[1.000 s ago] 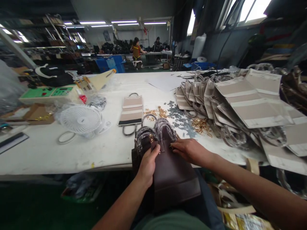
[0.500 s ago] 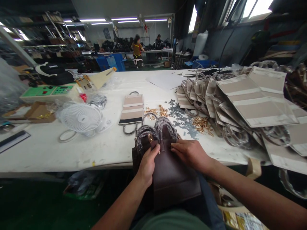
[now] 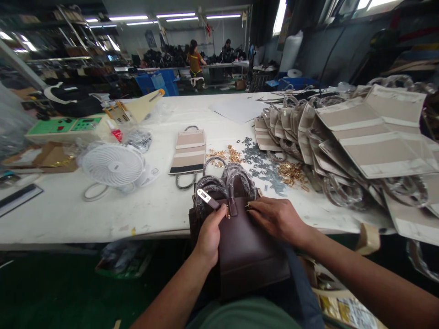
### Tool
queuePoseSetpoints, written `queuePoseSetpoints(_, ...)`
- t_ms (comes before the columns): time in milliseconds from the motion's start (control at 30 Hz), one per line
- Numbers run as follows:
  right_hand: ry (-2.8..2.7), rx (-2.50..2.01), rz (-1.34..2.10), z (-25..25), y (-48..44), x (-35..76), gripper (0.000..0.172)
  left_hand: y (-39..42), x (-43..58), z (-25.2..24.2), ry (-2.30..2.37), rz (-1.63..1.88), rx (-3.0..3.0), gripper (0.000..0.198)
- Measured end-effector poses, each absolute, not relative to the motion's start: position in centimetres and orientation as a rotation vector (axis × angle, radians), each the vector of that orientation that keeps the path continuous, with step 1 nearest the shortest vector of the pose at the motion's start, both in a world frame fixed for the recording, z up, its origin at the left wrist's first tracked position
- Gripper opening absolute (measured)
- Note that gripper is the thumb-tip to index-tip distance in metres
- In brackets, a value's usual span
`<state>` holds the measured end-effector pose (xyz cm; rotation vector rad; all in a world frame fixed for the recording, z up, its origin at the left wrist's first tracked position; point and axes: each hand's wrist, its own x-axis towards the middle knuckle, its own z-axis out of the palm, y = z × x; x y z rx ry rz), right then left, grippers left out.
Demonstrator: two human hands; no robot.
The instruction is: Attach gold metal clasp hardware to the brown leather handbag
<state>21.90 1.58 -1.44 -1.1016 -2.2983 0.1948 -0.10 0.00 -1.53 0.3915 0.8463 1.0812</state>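
A dark brown leather handbag (image 3: 252, 246) rests on my lap against the table edge, its looped handles (image 3: 242, 176) wrapped in clear film. My left hand (image 3: 210, 235) grips the bag's upper left, thumb on the front beside a gold fitting. A strap (image 3: 207, 198) with a shiny metal plate sticks up beside that thumb. On the right, the fingers of my right hand (image 3: 274, 217) are pinched together at a small gold fitting (image 3: 247, 207) on the bag's front. Whether they hold that fitting or only touch it is hard to make out.
On the white table (image 3: 103, 219) lie a beige bag panel (image 3: 188, 151), gold fittings (image 3: 293, 174), grey metal pieces (image 3: 264, 164) and a white fan (image 3: 113, 165). Beige panels (image 3: 373, 137) are piled at right. A green-topped machine (image 3: 65, 127) stands left. Two people work at the back.
The strap beside my left thumb has swung outward to the left, its metal plate now facing up. My right fingers have shifted slightly, showing the gold fitting. The view has tilted a little.
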Motion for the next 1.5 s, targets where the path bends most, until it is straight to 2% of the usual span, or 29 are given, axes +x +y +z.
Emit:
queuePoseSetpoints(400, -2.459, -1.012, 0.187, -0.1, 2.5, 22.3, 0.028, 0.3, -0.1, -1.1, 0.848, 1.024, 0.313, 0.046)
queuePoseSetpoints(633, -2.253, -0.982, 0.299, -1.0, 2.2, 22.7, 0.023, 0.7, -0.7, -0.9, 0.870, 0.864, 0.204, 0.049)
queuePoseSetpoints(1067, -2.175, -0.979, 0.310, -1.2, 1.9, 22.7, 0.023, 0.9, -1.0, -1.8, 1.027, 0.986, 0.202, 0.050)
queuePoseSetpoints(1500, -2.197, -0.973, 0.362, -0.9, 2.2, 22.9, 0.024, 0.9, -0.8, -1.3, 0.990, 0.895, 0.193, 0.053)
